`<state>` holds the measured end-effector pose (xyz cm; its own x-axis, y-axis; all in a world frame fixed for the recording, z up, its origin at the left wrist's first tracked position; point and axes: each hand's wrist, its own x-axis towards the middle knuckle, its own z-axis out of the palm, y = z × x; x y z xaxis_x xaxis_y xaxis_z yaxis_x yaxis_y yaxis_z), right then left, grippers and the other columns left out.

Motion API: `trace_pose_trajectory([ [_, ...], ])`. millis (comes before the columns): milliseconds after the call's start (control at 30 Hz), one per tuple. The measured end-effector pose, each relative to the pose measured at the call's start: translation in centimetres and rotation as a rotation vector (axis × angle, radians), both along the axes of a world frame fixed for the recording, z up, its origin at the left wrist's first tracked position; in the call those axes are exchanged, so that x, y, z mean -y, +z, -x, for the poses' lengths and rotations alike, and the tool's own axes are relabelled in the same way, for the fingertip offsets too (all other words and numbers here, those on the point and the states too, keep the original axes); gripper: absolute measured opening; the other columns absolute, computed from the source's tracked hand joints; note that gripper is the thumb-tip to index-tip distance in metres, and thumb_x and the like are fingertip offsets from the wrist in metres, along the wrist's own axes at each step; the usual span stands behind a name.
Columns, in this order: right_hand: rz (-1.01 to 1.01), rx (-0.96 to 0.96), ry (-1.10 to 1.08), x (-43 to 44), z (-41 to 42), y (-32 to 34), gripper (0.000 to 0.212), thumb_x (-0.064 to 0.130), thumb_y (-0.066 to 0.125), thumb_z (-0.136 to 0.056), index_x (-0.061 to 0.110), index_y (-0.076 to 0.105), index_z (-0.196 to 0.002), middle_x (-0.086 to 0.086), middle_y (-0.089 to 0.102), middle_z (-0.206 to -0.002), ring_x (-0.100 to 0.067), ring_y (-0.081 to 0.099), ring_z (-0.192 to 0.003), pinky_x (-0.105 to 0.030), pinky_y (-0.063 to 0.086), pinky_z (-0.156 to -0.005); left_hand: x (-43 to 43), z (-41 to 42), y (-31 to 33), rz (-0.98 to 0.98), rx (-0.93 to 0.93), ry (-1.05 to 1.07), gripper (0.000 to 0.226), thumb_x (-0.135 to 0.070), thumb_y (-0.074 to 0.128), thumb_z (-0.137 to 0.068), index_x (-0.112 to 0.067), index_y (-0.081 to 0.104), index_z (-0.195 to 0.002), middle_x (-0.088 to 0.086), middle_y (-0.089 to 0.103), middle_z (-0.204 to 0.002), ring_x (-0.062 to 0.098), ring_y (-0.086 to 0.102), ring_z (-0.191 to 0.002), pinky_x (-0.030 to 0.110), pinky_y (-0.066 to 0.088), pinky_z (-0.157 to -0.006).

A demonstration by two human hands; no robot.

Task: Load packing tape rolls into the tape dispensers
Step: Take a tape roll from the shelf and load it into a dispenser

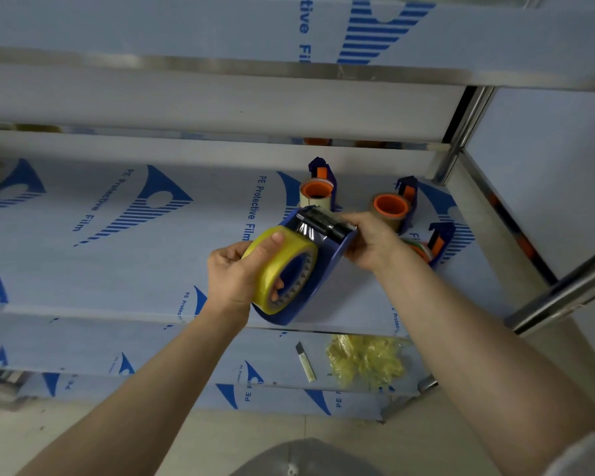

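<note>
A yellowish clear tape roll (279, 266) sits in a blue hand dispenser (327, 269) held above the shelf. My left hand (236, 276) grips the roll, thumb on its outer face and a finger inside the core. My right hand (370, 240) holds the dispenser's front end by the black roller and blade (327, 224). A strip of clear tape runs from the roll toward that roller. Three other blue dispensers with orange hubs stand on the shelf behind: one (318, 190), a second (394, 207), a third (438, 240) partly hidden by my right wrist.
The metal shelf (117, 242) is covered in blue-printed protective film. On the lower shelf lie a utility knife (305, 361) and a crumpled wad of yellowish tape (366, 360). Steel uprights (455, 142) and a rail (560, 293) stand at the right.
</note>
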<state>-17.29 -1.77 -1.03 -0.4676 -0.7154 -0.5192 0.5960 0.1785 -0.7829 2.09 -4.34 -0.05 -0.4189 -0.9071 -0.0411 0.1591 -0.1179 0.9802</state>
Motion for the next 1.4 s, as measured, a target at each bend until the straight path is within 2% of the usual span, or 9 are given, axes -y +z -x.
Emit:
trace_pose_trajectory([
  [133,0.03,0.247,0.123,0.2,-1.6,-1.0,0.026,0.032,0.065,-0.083,0.012,0.068,-0.1,-0.01,0.07,-0.099,-0.028,0.065,-0.091,-0.037,0.052,-0.089,0.0,0.0,0.2,0.019,-0.069,0.006,0.037,-0.033,0.072,-0.063,-0.003,0.054,-0.052,0.002,0.055,-0.037,0.014,0.049,-0.029,0.018,0.042,-0.036],
  [267,0.05,0.169,0.2,0.6,-4.0,-2.5,0.034,0.038,0.065,-0.08,0.017,0.063,-0.106,-0.014,0.064,-0.109,-0.031,0.059,-0.097,-0.042,0.046,-0.095,0.2,0.6,1.2,0.064,-0.142,-0.014,0.038,-0.034,0.075,-0.058,-0.005,0.053,-0.048,0.001,0.056,-0.038,0.012,0.051,-0.031,0.018,0.044,-0.038],
  [400,0.019,-0.098,-0.104,-0.5,-1.4,-2.1,0.013,0.011,0.053,-0.09,0.008,0.06,-0.08,-0.014,0.061,-0.078,-0.027,0.056,-0.072,-0.033,0.048,-0.065,0.4,-0.3,1.3,0.111,-0.108,-0.006,0.033,-0.042,0.073,-0.051,-0.015,0.056,-0.042,-0.003,0.056,-0.04,0.011,0.053,-0.036,0.018,0.046,-0.042],
  [500,0.151,-0.32,-0.303,-2.0,0.6,0.8,0.013,0.007,0.056,-0.087,0.013,0.066,-0.081,-0.005,0.067,-0.078,-0.017,0.063,-0.07,-0.027,0.052,-0.064,0.4,-1.1,0.6,0.13,-0.065,-0.011,0.035,-0.044,0.073,-0.049,-0.016,0.055,-0.04,-0.003,0.054,-0.041,0.011,0.052,-0.039,0.02,0.045,-0.043],
  [667,0.154,-0.672,-0.002,-2.8,-1.6,5.3,0.016,0.028,0.06,-0.089,0.017,0.069,-0.082,-0.003,0.072,-0.084,-0.017,0.068,-0.082,-0.027,0.054,-0.075,-0.2,-0.7,0.0,0.164,-0.069,-0.007,0.063,-0.044,0.075,-0.05,0.013,0.05,-0.056,0.012,0.051,-0.053,0.022,0.049,-0.048,0.025,0.042,-0.048],
  [767,0.094,-0.615,0.086,-2.7,-2.6,5.3,0.017,0.029,0.065,-0.086,0.019,0.068,-0.073,0.002,0.07,-0.069,-0.013,0.065,-0.067,-0.023,0.053,-0.061,-0.7,-0.5,0.2,0.185,-0.077,-0.019,0.067,-0.044,0.075,-0.05,0.018,0.05,-0.062,0.014,0.052,-0.055,0.023,0.05,-0.05,0.025,0.042,-0.048],
  [933,0.043,-0.7,0.046,-2.2,-3.0,4.4,0.019,0.027,0.062,-0.089,0.02,0.068,-0.072,-0.002,0.069,-0.075,-0.019,0.065,-0.074,-0.036,0.053,-0.076,-1.1,-0.2,-0.1,0.144,-0.048,-0.008,0.051,-0.045,0.076,-0.049,0.0,0.052,-0.054,0.003,0.053,-0.046,0.017,0.053,-0.045,0.023,0.043,-0.046],
  [1100,0.017,-0.581,0.147,-3.0,-2.8,4.5,0.024,0.032,0.054,-0.093,0.012,0.066,-0.091,-0.004,0.068,-0.081,-0.016,0.064,-0.073,-0.026,0.052,-0.063,-1.3,-0.3,-0.2,0.148,-0.021,0.025,0.043,-0.039,0.078,-0.054,-0.003,0.054,-0.052,0.003,0.056,-0.047,0.018,0.055,-0.046,0.023,0.044,-0.045],
  [1400,0.059,-0.508,0.141,-3.7,-2.8,4.0,0.021,0.029,0.054,-0.093,0.013,0.065,-0.086,-0.004,0.068,-0.08,-0.015,0.065,-0.074,-0.03,0.054,-0.065,-1.4,0.0,-0.1,0.16,0.001,0.063,0.033,-0.031,0.072,-0.063,-0.004,0.055,-0.053,-0.002,0.056,-0.045,0.013,0.056,-0.044,0.022,0.045,-0.044],
])
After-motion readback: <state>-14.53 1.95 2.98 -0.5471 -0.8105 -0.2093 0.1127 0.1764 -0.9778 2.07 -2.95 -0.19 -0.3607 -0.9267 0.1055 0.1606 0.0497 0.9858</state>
